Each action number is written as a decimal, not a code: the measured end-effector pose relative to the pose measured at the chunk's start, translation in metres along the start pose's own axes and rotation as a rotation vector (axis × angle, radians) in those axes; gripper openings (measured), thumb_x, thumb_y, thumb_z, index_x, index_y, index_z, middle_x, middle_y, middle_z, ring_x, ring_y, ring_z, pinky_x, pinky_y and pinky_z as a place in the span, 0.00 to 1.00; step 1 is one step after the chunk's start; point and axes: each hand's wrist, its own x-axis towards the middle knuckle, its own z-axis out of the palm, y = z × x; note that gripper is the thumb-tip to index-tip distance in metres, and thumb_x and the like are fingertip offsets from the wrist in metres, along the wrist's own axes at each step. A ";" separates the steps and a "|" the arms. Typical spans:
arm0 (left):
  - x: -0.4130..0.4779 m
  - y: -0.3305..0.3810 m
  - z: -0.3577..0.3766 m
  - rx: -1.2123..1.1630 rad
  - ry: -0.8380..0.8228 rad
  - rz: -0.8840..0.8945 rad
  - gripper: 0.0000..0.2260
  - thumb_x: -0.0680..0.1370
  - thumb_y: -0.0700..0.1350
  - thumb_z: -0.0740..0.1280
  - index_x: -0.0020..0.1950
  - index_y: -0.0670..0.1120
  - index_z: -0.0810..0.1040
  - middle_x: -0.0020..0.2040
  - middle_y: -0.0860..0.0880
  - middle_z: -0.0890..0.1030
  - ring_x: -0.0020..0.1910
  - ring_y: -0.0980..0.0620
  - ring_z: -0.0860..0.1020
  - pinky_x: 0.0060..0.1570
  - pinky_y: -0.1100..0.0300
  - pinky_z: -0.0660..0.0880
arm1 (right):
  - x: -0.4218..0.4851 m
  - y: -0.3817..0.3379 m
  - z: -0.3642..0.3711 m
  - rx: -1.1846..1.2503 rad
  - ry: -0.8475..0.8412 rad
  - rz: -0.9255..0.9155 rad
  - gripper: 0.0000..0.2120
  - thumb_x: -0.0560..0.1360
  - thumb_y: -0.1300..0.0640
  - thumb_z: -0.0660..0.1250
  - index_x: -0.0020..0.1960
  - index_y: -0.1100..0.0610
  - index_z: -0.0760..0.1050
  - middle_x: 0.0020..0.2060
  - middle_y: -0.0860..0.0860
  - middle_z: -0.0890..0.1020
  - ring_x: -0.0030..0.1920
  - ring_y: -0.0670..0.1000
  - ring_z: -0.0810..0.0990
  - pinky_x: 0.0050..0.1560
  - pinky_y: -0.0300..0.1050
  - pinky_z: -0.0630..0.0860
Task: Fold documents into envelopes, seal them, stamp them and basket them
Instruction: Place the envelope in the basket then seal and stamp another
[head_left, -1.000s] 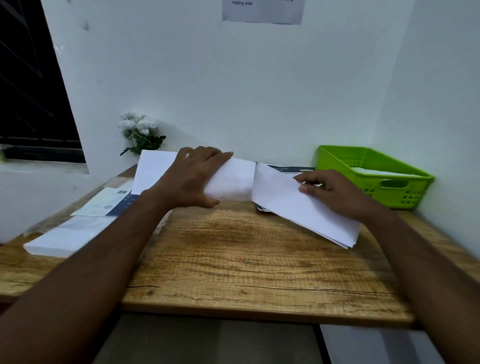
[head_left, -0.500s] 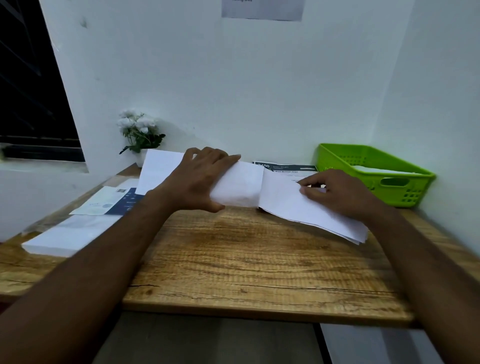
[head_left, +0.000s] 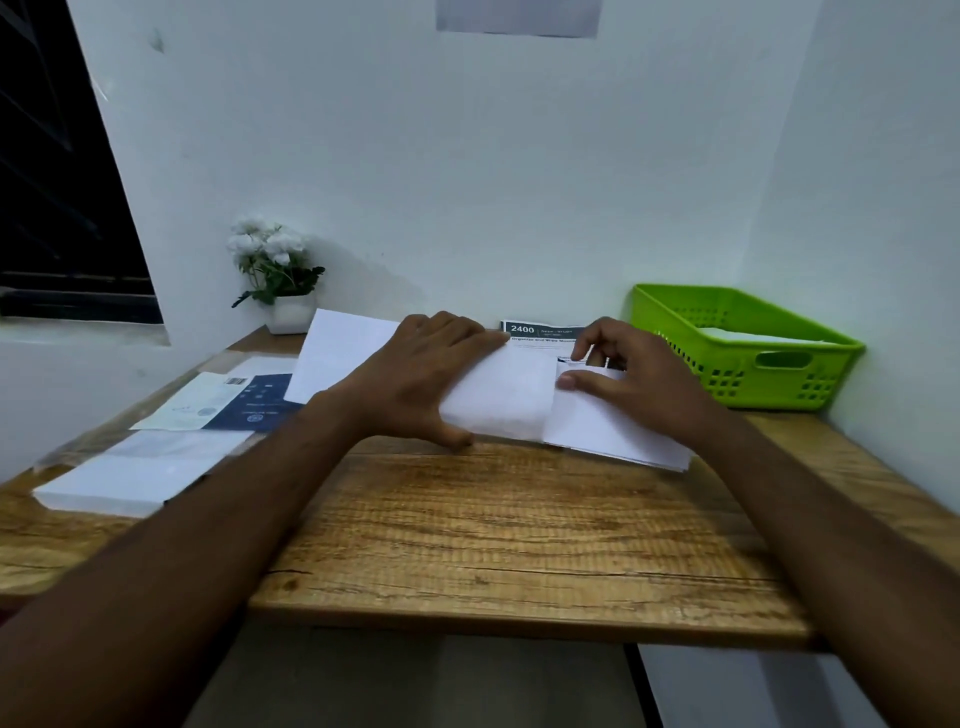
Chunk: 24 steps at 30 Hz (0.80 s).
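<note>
- A stack of white sheets (head_left: 119, 483) lies at the left end of the wooden table (head_left: 519, 545). A blue-and-white leaflet (head_left: 228, 402) lies just behind it, and a small pot of white flowers (head_left: 275, 275) stands at the wall.
- The left hand (head_left: 415, 379) lies over the envelope (head_left: 504, 400), fingers across its top and thumb hooked at its near edge, gripping it against the table.
- The folded document (head_left: 613, 431) meets the envelope at its right end, its left edge tucked under the envelope's paper. I judge the step to be insertion, only partly done.
- The right hand (head_left: 639, 374) pinches the document, thumb flat on top and fingers curled over its far edge.
- The next move likely calls for sliding the document leftward, kept level so no corner snags, while the left hand holds the mouth open.
- The green basket (head_left: 779, 384) stands at the right wall, something white already inside. Sealing, stamping and basketing remain.
</note>
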 end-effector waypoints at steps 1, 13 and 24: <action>0.001 0.001 0.000 -0.008 -0.005 -0.002 0.45 0.63 0.67 0.70 0.74 0.49 0.61 0.64 0.49 0.70 0.62 0.49 0.67 0.60 0.52 0.63 | 0.000 -0.001 0.002 0.044 0.013 0.006 0.18 0.64 0.35 0.72 0.46 0.44 0.74 0.34 0.41 0.78 0.36 0.44 0.75 0.41 0.50 0.72; -0.007 -0.012 -0.004 -0.002 0.064 -0.112 0.43 0.62 0.62 0.71 0.74 0.48 0.63 0.63 0.48 0.71 0.61 0.49 0.68 0.59 0.54 0.63 | 0.001 0.029 -0.013 0.137 0.140 0.365 0.11 0.77 0.46 0.66 0.55 0.52 0.75 0.41 0.44 0.78 0.40 0.44 0.76 0.42 0.43 0.72; -0.010 -0.020 -0.005 0.029 0.061 -0.188 0.45 0.61 0.64 0.71 0.74 0.48 0.62 0.64 0.48 0.71 0.61 0.47 0.69 0.58 0.52 0.63 | -0.001 0.015 -0.015 0.589 0.088 0.472 0.08 0.77 0.66 0.65 0.54 0.60 0.80 0.41 0.53 0.81 0.33 0.47 0.79 0.32 0.39 0.76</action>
